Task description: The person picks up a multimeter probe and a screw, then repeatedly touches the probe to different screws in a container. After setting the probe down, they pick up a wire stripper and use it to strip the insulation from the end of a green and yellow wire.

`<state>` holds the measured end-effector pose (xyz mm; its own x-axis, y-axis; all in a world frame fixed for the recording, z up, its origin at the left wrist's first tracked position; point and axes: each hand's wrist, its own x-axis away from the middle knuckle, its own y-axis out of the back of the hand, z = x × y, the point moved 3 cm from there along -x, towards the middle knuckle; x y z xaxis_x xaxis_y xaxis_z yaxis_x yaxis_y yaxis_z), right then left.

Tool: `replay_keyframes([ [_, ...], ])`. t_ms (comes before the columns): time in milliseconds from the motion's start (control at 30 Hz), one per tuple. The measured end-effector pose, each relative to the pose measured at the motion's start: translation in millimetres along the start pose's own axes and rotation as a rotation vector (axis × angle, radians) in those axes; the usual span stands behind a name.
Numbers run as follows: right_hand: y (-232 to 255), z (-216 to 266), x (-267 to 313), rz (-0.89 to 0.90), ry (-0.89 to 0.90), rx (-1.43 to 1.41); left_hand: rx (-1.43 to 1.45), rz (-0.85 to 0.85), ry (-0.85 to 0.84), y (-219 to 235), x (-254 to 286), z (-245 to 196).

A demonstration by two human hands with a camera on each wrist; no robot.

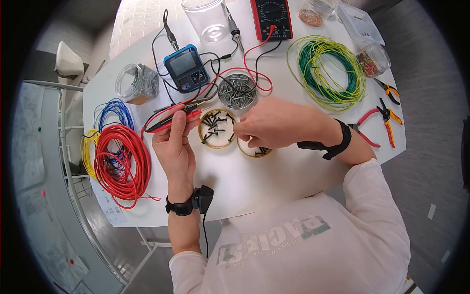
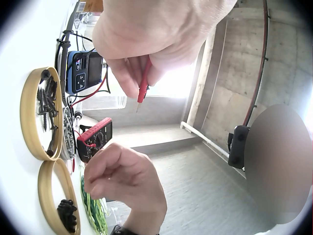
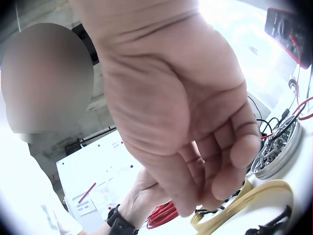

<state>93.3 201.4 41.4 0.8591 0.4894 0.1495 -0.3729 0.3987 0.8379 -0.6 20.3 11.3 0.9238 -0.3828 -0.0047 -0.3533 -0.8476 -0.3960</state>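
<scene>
My left hand [image 1: 175,147] is raised left of the two round tan-rimmed dishes. It pinches a red test probe [image 2: 144,88] between thumb and fingers, and the bare metal tip points away from the palm. My right hand [image 1: 271,122] hovers over the right dish [image 1: 255,156], covering part of it. Its fingers are curled with the thumb close to the fingertips, and nothing shows between them in the right wrist view. Black screws [image 2: 67,215] lie in that dish. More dark screws [image 1: 213,122] are spread in the left dish [image 1: 201,137].
Behind the dishes stand a tin of silver screws [image 1: 237,91], a blue handheld tester [image 1: 187,68] and a red multimeter [image 1: 272,19]. Red wire [image 1: 122,166] is coiled at left, green wire [image 1: 327,73] at right. Pliers [image 1: 387,122] lie by the right edge. Test leads cross the middle.
</scene>
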Motion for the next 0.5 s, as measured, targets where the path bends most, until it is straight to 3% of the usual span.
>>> replay_keyframes([
  [133,-10,6,3,0.159,-0.083,0.167,0.003,0.01,-0.001,0,1,0],
  [500,-20,12,2,0.091,0.059,0.137,0.011,0.026,-0.005,-1,1,0],
])
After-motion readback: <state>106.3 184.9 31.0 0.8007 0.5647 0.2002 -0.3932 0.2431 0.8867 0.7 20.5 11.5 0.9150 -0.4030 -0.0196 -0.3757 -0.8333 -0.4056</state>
